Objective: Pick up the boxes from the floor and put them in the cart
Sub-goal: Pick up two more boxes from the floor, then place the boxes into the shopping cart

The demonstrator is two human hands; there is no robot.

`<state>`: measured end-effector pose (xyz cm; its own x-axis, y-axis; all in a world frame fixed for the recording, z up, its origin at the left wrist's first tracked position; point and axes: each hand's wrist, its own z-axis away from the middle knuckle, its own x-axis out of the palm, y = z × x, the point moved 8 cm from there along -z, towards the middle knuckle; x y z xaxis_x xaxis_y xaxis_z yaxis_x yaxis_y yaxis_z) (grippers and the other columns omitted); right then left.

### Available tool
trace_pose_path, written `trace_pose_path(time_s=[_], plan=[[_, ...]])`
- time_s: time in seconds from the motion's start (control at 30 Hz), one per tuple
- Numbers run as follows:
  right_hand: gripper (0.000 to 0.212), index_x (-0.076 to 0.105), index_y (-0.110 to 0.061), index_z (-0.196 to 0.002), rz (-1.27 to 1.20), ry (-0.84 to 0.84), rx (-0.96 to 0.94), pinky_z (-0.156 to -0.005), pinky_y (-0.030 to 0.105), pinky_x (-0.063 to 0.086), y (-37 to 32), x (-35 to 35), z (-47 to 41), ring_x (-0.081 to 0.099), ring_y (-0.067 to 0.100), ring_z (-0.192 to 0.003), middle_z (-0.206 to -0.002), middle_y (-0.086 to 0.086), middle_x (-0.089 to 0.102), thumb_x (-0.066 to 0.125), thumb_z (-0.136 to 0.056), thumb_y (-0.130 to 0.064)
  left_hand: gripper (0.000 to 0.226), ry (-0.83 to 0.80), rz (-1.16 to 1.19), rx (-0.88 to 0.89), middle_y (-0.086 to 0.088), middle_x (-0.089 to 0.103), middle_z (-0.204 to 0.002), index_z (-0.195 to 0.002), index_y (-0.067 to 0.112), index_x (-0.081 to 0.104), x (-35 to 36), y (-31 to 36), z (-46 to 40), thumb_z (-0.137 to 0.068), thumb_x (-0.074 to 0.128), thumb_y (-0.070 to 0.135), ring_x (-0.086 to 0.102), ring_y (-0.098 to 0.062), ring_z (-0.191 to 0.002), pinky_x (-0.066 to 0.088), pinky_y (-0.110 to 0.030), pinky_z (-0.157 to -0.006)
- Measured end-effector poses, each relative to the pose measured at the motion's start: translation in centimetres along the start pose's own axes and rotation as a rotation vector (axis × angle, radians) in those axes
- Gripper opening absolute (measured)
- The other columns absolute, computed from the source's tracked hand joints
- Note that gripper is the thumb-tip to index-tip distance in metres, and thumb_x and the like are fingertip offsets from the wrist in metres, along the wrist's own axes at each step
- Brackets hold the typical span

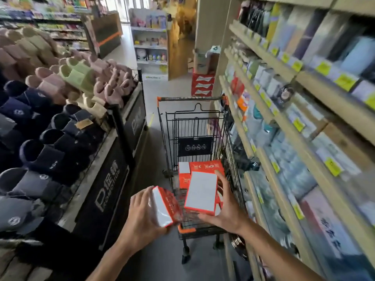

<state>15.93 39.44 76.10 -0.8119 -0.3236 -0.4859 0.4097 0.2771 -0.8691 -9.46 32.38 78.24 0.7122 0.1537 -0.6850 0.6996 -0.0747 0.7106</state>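
Lower centre of frame, my left hand grips a red-and-white box just outside the black wire cart; my right hand holds a second, flat box over the basket, above the red boxes already inside. I'd lower the right one flat onto the pile, then swing the left one over the rim before letting go.

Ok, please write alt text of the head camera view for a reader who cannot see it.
Each hand holds an orange-and-white box over a black wire cart with more boxes inside: the left hand one box, the right hand another. Slippers lie left, shelves right.
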Motion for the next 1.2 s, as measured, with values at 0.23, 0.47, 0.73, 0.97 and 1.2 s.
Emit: trace_pose_path(time_s=[0.23, 0.47, 0.73, 0.97, 1.2], plan=[[0.129, 0.009, -0.025, -0.156, 0.063, 0.153, 0.147, -0.109, 0.016, 0.039, 3.2, -3.6, -2.2, 0.044, 0.0, -0.135, -0.149, -0.017, 0.038, 0.098, -0.063, -0.029, 0.119, -0.164, 0.019, 0.109, 0.021, 0.032, -0.133, -0.144, 0.023, 0.034, 4.2, -1.3, -8.1, -0.048, 0.083, 0.073, 0.026, -0.001, -0.125, 0.033, -0.03, -0.109], [0.13, 0.015, -0.025, -0.154, -0.055, 0.29, 0.294, -0.1, 0.016, 0.046, 9.0, -7.0, -3.5, 0.046, -0.005, -0.133, -0.146, -0.011, 0.043, 0.099, -0.056, -0.038, 0.135, -0.391, -0.077, 0.019, 0.015, 0.024, -0.144, -0.151, 0.026, 0.015, 11.4, -4.5, -14.0, -0.046, 0.083, 0.074, 0.015, -0.006, -0.133, 0.03, -0.038, -0.117], [0.137, 0.011, -0.035, -0.156, -0.096, 0.238, 0.398, -0.11, 0.04, 0.045, 17.9, -9.1, -9.4, 0.04, 0.005, -0.14, -0.154, -0.014, 0.032, 0.096, -0.052, -0.06, 0.134, -0.507, -0.243, -0.042, 0.008, 0.036, -0.139, -0.15, 0.016, 0.026, 21.3, -8.6, -19.7, -0.046, 0.068, 0.088, 0.029, -0.016, -0.129, 0.033, -0.041, -0.114], [0.136, 0.013, -0.036, -0.156, -0.019, 0.147, 0.484, -0.111, 0.053, 0.044, 26.0, -8.0, -13.5, 0.04, 0.016, -0.143, -0.155, -0.009, 0.032, 0.097, -0.052, -0.059, 0.14, -0.692, -0.298, -0.218, 0.004, 0.024, -0.154, -0.157, 0.015, 0.009, 29.6, -13.9, -22.1, -0.052, 0.085, 0.067, 0.023, -0.028, -0.138, 0.02, -0.048, -0.12], [0.128, 0.022, -0.037, -0.155, 0.068, 0.209, 0.447, -0.114, 0.049, 0.041, 31.3, -6.7, -15.3, 0.035, 0.01, -0.143, -0.149, -0.029, 0.023, 0.099, -0.053, -0.05, 0.141, -0.773, -0.276, -0.39, 0.002, 0.003, -0.164, -0.158, 0.018, -0.004, 36.4, -20.0, -22.9, -0.059, 0.092, 0.046, 0.028, -0.034, -0.143, 0.039, -0.05, -0.113]])
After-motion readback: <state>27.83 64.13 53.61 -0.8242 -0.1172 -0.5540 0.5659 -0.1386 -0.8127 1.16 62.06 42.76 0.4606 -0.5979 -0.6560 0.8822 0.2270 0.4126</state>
